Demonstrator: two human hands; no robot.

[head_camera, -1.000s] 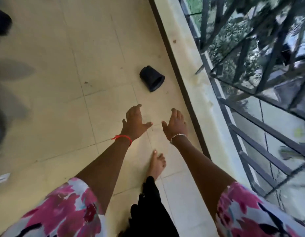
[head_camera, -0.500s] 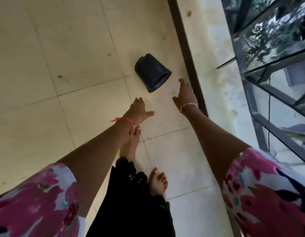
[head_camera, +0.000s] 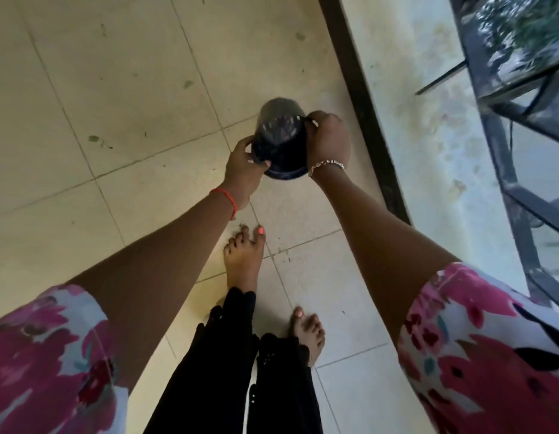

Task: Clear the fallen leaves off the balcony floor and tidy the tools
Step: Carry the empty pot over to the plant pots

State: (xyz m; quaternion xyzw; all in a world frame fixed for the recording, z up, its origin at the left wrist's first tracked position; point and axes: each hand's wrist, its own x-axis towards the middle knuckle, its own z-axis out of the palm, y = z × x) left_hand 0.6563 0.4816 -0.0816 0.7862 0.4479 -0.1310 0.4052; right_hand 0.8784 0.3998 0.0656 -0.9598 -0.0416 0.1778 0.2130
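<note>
Pot [head_camera: 279, 145], black and tapered, is blurred, its inside hidden; my left hand [head_camera: 240, 177] and right hand [head_camera: 329, 142] clasp its sides.

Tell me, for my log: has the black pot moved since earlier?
Yes. Black pot, seemingly lifted off the tiles beside the dark strip, between left hand and right hand.

Metal railing [head_camera: 503, 170] at right; pale stained ledge [head_camera: 422, 120] beside dark border strip [head_camera: 362, 98].
</note>
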